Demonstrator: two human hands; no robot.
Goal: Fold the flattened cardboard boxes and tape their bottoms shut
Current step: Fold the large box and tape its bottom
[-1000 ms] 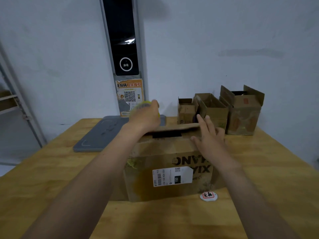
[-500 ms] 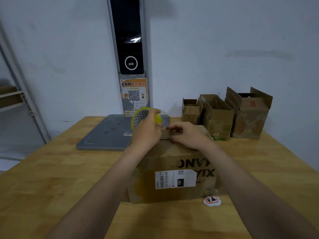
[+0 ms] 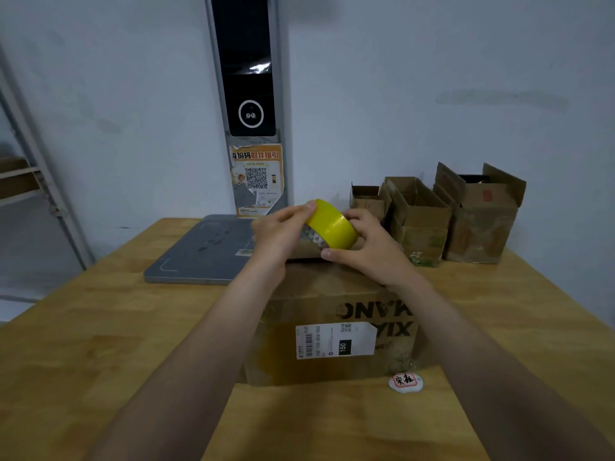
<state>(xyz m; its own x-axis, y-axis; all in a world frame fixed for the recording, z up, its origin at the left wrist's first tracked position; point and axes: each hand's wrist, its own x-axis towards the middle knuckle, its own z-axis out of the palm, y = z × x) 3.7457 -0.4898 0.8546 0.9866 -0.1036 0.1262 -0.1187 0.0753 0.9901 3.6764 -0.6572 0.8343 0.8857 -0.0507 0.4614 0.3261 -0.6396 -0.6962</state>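
Note:
A brown cardboard box [image 3: 332, 314] stands upside down on the wooden table [image 3: 100, 344], its printed letters inverted and a white shipping label on its near face. Its upper flaps lie folded flat. Above the box's far edge both hands hold a yellow tape roll [image 3: 331, 224]. My left hand [image 3: 279, 231] grips the roll from the left, thumb on its top. My right hand [image 3: 362, 244] grips it from the right, with fingers on the yellow outer face and the thumb underneath.
Three small open cardboard boxes [image 3: 419, 217] stand in a row at the back right by the wall. A grey flat scale [image 3: 199, 254] lies at the back left of the table. A small white round sticker [image 3: 406, 382] lies by the box's near right corner.
My right hand left the box's flaps and rose to take hold of the tape roll. The roll, held before by the left hand alone, turned its yellow face toward me.

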